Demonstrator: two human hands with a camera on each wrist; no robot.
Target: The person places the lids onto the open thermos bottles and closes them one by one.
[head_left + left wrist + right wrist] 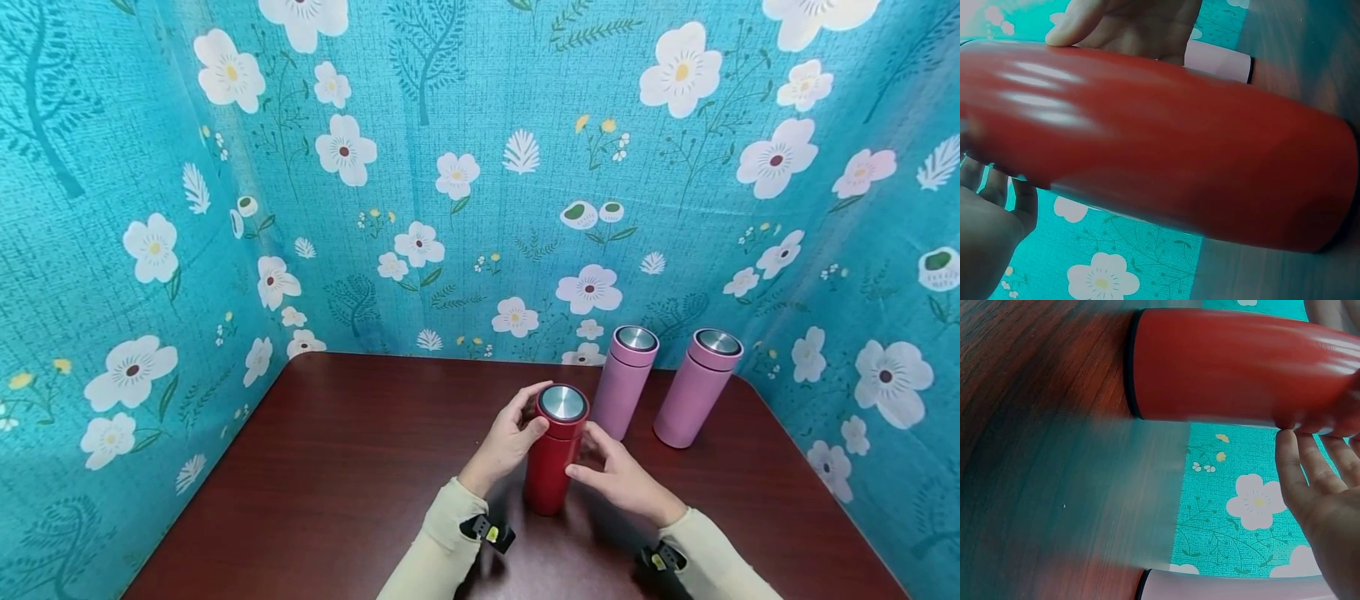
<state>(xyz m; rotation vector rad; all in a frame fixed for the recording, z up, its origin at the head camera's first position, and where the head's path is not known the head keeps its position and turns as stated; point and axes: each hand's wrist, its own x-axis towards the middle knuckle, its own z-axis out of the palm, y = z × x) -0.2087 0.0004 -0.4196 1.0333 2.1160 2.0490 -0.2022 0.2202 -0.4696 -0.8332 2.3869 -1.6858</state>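
Observation:
A red thermos bottle (548,467) with a silver-topped lid stands upright, close in front of me. My left hand (504,442) grips it near the top, thumb on the front and fingers reaching behind. From the other side, my right hand (626,482) touches the bottle with its fingertips, the fingers fairly straight and the palm off it. In the right wrist view, those fingers (1322,462) meet the side of the red bottle (1229,365). The left wrist view has the bottle (1179,144) across most of it. Whether its base bears on the table cannot be told.
Two pink thermos bottles, a nearer-left one (624,383) and another (696,390), stand at the back right of the dark wooden table (360,450). Blue flowered cloth (465,233) hangs behind and along both sides.

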